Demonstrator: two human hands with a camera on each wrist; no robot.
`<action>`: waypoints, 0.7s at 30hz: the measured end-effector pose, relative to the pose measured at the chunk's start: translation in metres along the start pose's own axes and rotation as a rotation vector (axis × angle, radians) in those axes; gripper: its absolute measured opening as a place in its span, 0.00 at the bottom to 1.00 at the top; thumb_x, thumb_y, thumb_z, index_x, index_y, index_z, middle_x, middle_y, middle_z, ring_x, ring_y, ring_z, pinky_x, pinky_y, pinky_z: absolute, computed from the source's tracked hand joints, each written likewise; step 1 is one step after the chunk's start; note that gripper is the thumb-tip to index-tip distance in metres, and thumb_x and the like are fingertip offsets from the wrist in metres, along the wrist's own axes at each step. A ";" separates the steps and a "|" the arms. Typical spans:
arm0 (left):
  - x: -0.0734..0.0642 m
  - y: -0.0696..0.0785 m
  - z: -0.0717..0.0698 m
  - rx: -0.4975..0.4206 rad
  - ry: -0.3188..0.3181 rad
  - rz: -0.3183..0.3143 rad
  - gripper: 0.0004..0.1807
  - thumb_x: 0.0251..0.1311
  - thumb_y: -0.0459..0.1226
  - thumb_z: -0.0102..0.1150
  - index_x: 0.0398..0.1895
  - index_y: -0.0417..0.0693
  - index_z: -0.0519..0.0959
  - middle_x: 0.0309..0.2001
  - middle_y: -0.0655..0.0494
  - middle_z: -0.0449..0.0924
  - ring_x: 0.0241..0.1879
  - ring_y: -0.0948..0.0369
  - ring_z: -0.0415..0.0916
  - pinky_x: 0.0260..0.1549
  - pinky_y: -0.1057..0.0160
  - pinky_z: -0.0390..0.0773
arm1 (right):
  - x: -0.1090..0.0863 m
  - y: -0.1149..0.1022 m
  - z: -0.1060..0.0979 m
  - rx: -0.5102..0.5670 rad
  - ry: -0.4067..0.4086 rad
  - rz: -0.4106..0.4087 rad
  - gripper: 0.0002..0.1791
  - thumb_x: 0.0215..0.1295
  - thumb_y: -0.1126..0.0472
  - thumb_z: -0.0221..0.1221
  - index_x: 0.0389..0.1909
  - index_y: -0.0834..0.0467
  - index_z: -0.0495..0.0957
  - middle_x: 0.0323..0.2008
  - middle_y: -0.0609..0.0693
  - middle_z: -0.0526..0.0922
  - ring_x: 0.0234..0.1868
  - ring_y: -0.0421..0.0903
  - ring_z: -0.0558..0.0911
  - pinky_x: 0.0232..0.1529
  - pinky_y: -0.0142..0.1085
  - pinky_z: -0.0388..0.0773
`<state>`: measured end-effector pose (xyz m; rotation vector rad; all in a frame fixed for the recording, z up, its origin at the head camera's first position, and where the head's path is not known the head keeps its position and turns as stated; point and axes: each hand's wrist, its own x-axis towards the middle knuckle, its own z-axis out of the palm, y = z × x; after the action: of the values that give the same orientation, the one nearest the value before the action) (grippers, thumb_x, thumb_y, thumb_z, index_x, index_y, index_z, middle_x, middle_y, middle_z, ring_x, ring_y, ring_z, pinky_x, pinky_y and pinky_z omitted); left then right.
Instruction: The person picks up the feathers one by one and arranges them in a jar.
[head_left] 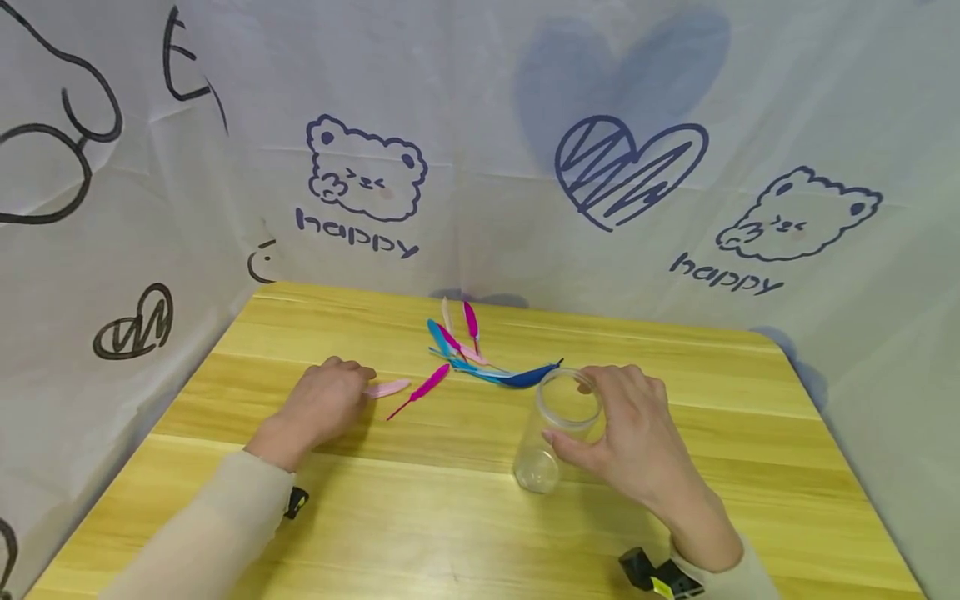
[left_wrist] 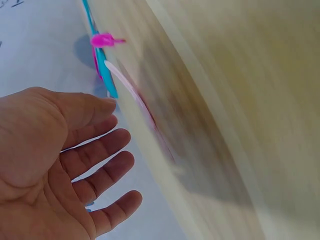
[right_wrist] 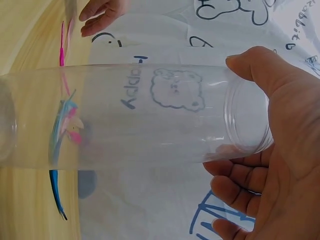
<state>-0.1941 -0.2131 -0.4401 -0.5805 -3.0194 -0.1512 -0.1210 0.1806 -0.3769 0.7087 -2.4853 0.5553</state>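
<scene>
My right hand [head_left: 637, 442] grips a clear plastic jar [head_left: 538, 454] near its round mouth, thumb on one side and fingers on the other. The jar stands on the table, and its mouth has no lid. My left hand [head_left: 326, 404] is beside a pale pink feather [head_left: 390, 388], its fingers loosely bent and holding nothing in the left wrist view. That feather [left_wrist: 135, 95] lies just past the fingertips there. A magenta feather [head_left: 429, 382] lies to its right.
A loose cluster of feathers lies farther back: a light blue feather [head_left: 438, 337], a dark blue feather [head_left: 531, 377], a magenta feather [head_left: 471, 320] and paler ones. The wooden table [head_left: 420, 533] ends at a white cloth [head_left: 487, 183] with drawings.
</scene>
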 end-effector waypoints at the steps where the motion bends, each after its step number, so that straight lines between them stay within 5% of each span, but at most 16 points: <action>1: 0.001 -0.002 -0.001 0.003 -0.019 -0.011 0.16 0.70 0.34 0.62 0.58 0.39 0.84 0.54 0.43 0.87 0.50 0.43 0.81 0.49 0.39 0.81 | 0.000 0.000 -0.001 -0.005 -0.001 0.000 0.38 0.46 0.42 0.79 0.51 0.60 0.77 0.43 0.53 0.84 0.46 0.53 0.79 0.50 0.51 0.67; 5: 0.002 -0.006 -0.003 0.005 -0.061 -0.037 0.18 0.71 0.37 0.63 0.60 0.39 0.83 0.56 0.42 0.86 0.52 0.42 0.80 0.51 0.38 0.79 | 0.001 0.001 -0.005 -0.032 -0.013 0.002 0.39 0.46 0.40 0.79 0.50 0.61 0.78 0.43 0.54 0.85 0.47 0.54 0.79 0.52 0.53 0.68; 14: 0.004 -0.014 -0.003 0.000 -0.051 -0.015 0.17 0.70 0.37 0.64 0.58 0.39 0.85 0.52 0.43 0.88 0.48 0.43 0.81 0.47 0.40 0.81 | 0.002 0.003 -0.006 -0.042 -0.004 -0.025 0.40 0.49 0.36 0.77 0.51 0.63 0.79 0.44 0.56 0.86 0.47 0.56 0.81 0.51 0.54 0.68; 21: 0.007 -0.023 -0.005 -0.032 -0.095 0.001 0.19 0.70 0.36 0.64 0.60 0.37 0.83 0.56 0.41 0.86 0.54 0.40 0.80 0.53 0.39 0.81 | 0.003 0.005 -0.005 -0.032 -0.010 -0.017 0.40 0.50 0.37 0.76 0.52 0.64 0.80 0.45 0.55 0.87 0.47 0.56 0.81 0.52 0.54 0.68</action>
<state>-0.2088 -0.2325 -0.4366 -0.6093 -3.1138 -0.1769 -0.1240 0.1855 -0.3725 0.7209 -2.4895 0.5052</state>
